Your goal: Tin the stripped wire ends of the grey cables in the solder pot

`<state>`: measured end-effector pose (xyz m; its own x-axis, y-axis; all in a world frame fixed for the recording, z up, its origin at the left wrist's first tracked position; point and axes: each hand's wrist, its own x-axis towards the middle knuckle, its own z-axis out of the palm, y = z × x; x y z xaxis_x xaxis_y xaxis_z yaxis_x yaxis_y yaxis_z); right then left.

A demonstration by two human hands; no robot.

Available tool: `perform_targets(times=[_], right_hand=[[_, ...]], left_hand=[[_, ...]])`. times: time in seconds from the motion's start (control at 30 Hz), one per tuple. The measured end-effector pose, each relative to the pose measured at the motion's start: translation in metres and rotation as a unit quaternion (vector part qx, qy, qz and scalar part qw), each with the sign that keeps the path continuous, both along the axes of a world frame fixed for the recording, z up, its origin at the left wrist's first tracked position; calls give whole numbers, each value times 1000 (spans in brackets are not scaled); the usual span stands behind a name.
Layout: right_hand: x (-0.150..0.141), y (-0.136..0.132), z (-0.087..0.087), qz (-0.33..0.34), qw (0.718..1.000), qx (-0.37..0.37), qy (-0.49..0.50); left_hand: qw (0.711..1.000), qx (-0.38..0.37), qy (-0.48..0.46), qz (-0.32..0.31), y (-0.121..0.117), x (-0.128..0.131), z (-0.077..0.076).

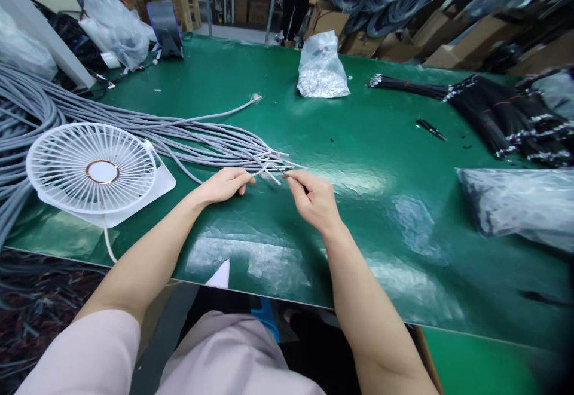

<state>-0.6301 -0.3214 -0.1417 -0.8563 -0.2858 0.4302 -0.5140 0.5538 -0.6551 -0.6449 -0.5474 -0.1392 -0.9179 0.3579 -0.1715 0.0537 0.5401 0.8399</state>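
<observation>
A bundle of grey cables [197,141] stretches across the green table from the left, its stripped, pale ends gathered in front of me. My left hand [228,184] is closed on one grey cable near its end, fingers curled. Just right of the cable ends, my right hand [313,196] pinches with thumb and forefinger at the tip of a cable end; what exactly lies between those fingers is too small to make out. One longer cable end [255,99] lies apart, farther back.
A white fan [92,171] stands at the left. Toward the back is a clear bag of small metallic parts [323,69]. Black cables [484,111], pliers-like cutters [431,129] and a plastic-wrapped pack [520,204] lie right. A person [298,0] stands beyond the table.
</observation>
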Motion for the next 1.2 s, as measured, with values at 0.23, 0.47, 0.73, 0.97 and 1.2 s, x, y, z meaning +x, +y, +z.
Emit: perform_targets(times=[0.23,0.47,0.73,0.97,1.2], right_hand=[[6,4,6,-74,980,185,-2],[4,5,7,-73,974,213,-13],[5,2,4,-58,971,232,-22],[5,-3,3,-58,971,226,-45],[8,-16,-2,-29,990,112,-80]], left_hand=[[997,-11,79,22,8,2,-6],[989,-36,136,49,11,5,-7],[983,-77,162,43,14,7,-6],[973,-127,189,32,17,10,-1],[961,-186,202,17,19,9,-4]])
